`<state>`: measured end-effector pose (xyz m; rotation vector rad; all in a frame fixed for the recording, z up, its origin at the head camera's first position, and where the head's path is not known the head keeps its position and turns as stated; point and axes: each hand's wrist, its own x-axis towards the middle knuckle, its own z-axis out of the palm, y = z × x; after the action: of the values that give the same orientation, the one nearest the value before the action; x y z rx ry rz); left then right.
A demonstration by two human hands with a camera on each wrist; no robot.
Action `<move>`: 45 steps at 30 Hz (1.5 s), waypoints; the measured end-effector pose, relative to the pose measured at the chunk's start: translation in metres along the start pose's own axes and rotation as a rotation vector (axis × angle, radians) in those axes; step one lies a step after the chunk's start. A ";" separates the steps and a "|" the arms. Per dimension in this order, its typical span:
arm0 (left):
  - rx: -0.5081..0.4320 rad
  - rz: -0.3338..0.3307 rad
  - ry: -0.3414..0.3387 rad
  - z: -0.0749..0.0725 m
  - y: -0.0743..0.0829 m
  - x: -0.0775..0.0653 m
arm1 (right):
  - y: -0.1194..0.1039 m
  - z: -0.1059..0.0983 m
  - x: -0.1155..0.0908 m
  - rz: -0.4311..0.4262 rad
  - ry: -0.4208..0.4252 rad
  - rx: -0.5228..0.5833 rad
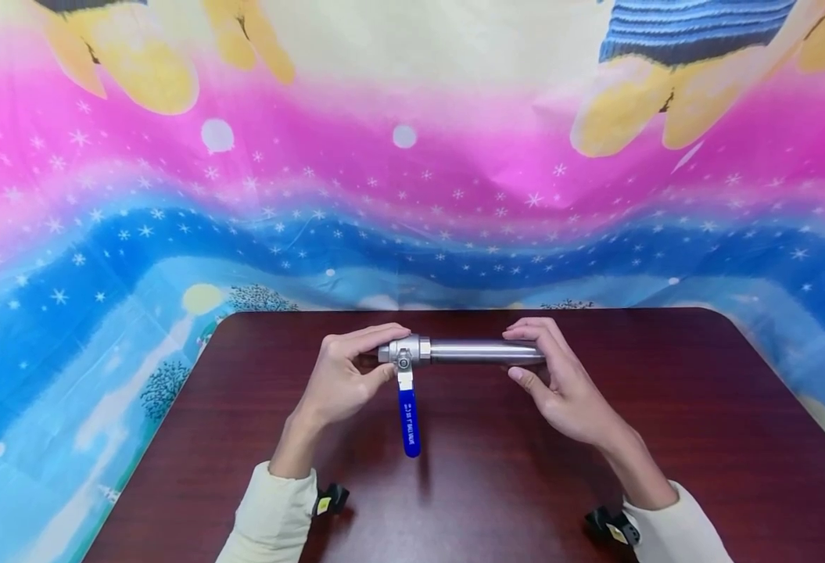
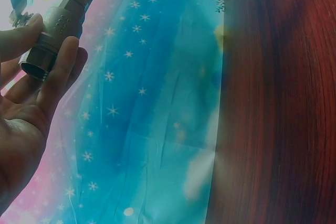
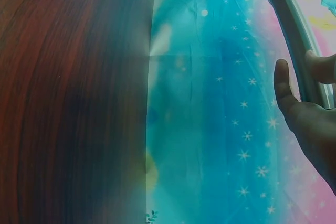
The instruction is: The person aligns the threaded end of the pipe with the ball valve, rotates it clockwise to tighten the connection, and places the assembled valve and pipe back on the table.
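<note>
Above the table (image 1: 503,477), my left hand (image 1: 342,381) grips the ball valve (image 1: 407,346) and my right hand (image 1: 572,395) pinches the steel pipe (image 1: 468,351) near its far end, both best kept aligned, as I cannot see how deeply they engage.

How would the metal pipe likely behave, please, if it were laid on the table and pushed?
The metal pipe is probably stiff, given its straight metal body. Its smooth, shiny surface may be slippery. Its round shape suggests rolling, but the blue handle jutting from the attached valve would probably stop a full turn.
</note>
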<state>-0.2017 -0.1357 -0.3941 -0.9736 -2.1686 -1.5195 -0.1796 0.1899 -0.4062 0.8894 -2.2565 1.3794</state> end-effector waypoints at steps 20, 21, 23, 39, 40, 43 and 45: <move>0.014 0.019 0.004 0.001 0.000 0.001 | -0.002 -0.002 0.003 -0.027 0.053 -0.085; 0.012 0.021 0.004 0.001 -0.001 0.001 | -0.002 -0.002 0.003 -0.026 0.053 -0.086; 0.012 0.025 0.004 0.001 -0.001 0.001 | -0.002 -0.003 0.002 -0.023 0.051 -0.086; 0.018 0.023 -0.001 -0.001 0.001 0.001 | 0.000 -0.002 0.001 0.044 0.014 -0.047; 0.013 0.019 -0.002 -0.001 0.001 0.001 | 0.001 -0.001 0.001 0.042 0.014 -0.044; 0.005 0.008 -0.004 0.000 0.001 0.000 | 0.001 0.001 0.000 0.031 0.018 -0.022; 0.004 0.002 -0.005 0.000 0.002 0.000 | 0.001 0.002 -0.001 0.024 0.020 -0.002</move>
<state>-0.2008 -0.1357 -0.3927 -0.9792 -2.1719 -1.5128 -0.1793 0.1883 -0.4085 0.8463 -2.2601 1.3894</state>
